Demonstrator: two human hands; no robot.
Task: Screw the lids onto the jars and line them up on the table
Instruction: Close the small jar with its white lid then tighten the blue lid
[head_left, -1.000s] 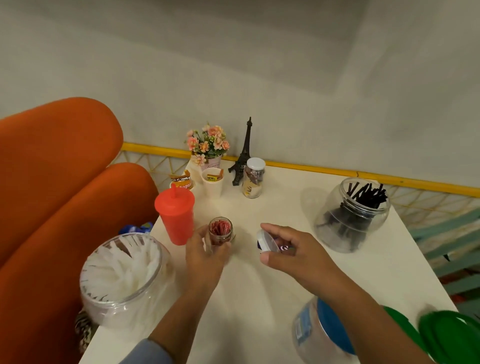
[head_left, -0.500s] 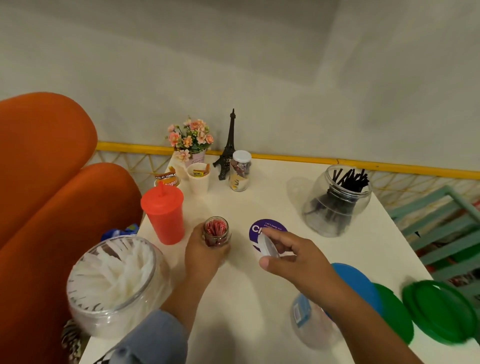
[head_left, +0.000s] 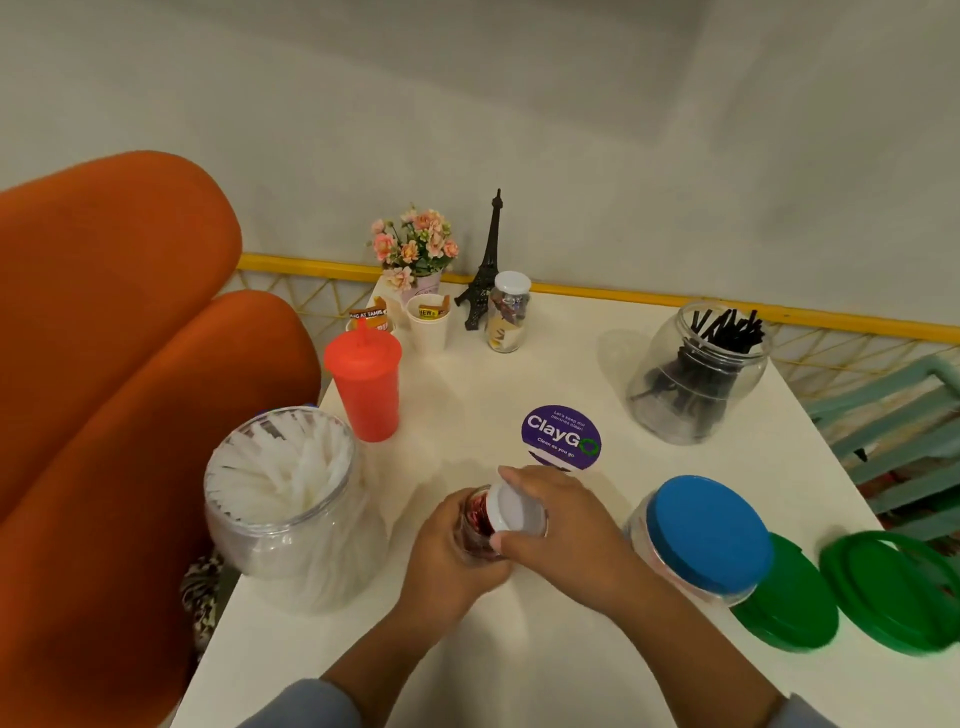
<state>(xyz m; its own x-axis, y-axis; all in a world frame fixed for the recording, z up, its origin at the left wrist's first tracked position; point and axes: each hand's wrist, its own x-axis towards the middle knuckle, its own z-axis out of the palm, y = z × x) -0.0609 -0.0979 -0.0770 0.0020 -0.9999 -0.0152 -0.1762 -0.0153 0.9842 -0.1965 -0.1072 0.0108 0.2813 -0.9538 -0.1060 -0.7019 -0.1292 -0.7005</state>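
Head view: the small glass jar (head_left: 476, 521) is gripped by curled fingers of the left hand (head_left: 445, 553), at 6 o'clock from the ClayGo sticker (head_left: 561, 437). A white lid (head_left: 515, 512), tilted at its mouth, is pinched by the right hand (head_left: 569, 535).

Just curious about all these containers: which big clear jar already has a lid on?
The near-right jar, topped with a blue lid; the white-stick jar and black-stick jar stand open.

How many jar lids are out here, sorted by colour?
White round plastic lids: 2, one held by the right hand
Blue round plastic lid: 1
Green round plastic lids: 2
Total: 5
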